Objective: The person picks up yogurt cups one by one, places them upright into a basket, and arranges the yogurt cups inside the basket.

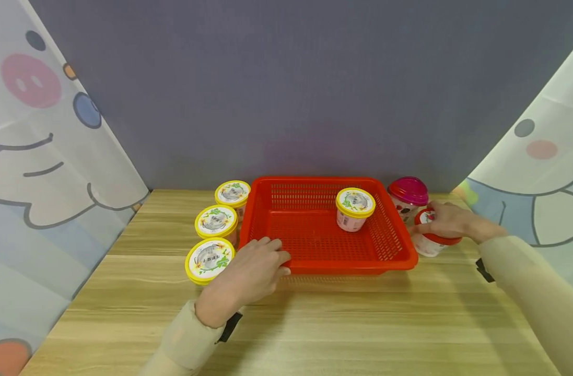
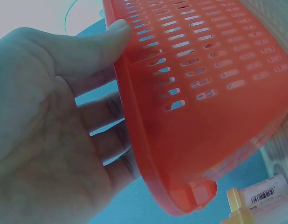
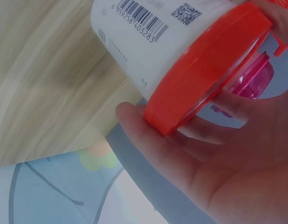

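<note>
My left hand (image 1: 253, 269) grips the near left rim of a red perforated plastic basket (image 1: 333, 268). In the left wrist view, the thumb (image 2: 95, 49) lies on one side of the basket wall (image 2: 195, 126) and the other fingers reach behind it. To the right of the basket, my right hand (image 1: 448, 219) holds a paper tub with a red lid (image 1: 429, 246). Fingers and thumb go round the lid's edge, and the white tub side (image 3: 148, 42) with a barcode shows in the right wrist view. Inside the basket, toward its right, stands a yellow-lidded tub (image 1: 355, 209).
Three yellow-lidded tubs (image 1: 215, 222) stand in a row along the basket's left side. A cup with a domed magenta lid (image 1: 409, 192) is behind the red-lidded tub. A grey wall (image 1: 305, 94) rises at the wooden table's (image 1: 324, 329) back edge, with printed cartoon curtains on both sides.
</note>
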Demonstrator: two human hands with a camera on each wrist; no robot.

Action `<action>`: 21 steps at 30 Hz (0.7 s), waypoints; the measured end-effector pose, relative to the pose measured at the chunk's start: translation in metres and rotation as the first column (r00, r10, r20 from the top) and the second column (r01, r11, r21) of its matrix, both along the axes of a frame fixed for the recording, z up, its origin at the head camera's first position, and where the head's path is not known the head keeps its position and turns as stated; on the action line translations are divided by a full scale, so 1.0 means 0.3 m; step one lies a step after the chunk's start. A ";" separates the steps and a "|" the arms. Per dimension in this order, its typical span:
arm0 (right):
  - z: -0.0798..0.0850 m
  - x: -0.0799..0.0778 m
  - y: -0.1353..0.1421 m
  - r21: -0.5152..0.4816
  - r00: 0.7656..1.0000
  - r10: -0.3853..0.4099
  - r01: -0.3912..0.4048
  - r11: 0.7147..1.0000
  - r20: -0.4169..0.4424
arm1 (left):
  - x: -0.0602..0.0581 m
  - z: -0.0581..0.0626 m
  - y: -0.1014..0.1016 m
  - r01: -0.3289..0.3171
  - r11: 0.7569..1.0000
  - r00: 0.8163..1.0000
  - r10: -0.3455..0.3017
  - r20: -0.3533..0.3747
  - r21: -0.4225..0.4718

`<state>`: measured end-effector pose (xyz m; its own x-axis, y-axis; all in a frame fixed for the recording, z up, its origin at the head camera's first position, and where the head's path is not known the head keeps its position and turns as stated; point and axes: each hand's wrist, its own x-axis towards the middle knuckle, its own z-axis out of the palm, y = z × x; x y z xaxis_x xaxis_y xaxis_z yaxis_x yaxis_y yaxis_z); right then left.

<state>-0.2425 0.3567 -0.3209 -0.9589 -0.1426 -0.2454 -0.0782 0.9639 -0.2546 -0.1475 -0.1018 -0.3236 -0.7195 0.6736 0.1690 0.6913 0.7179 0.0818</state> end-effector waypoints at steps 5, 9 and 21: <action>0.003 0.012 0.005 0.030 0.999 0.027 -0.026 0.999 -0.027 | 0.001 0.001 0.002 -0.001 1.000 1.000 0.001 0.010 0.003; 0.010 0.017 0.002 0.052 0.997 0.061 -0.058 0.997 -0.057 | 0.002 0.001 0.002 -0.003 1.000 1.000 0.003 0.014 0.001; 0.065 0.042 -0.041 0.102 0.983 0.134 -0.121 0.987 -0.124 | 0.000 -0.001 -0.001 0.005 1.000 1.000 -0.005 -0.005 -0.004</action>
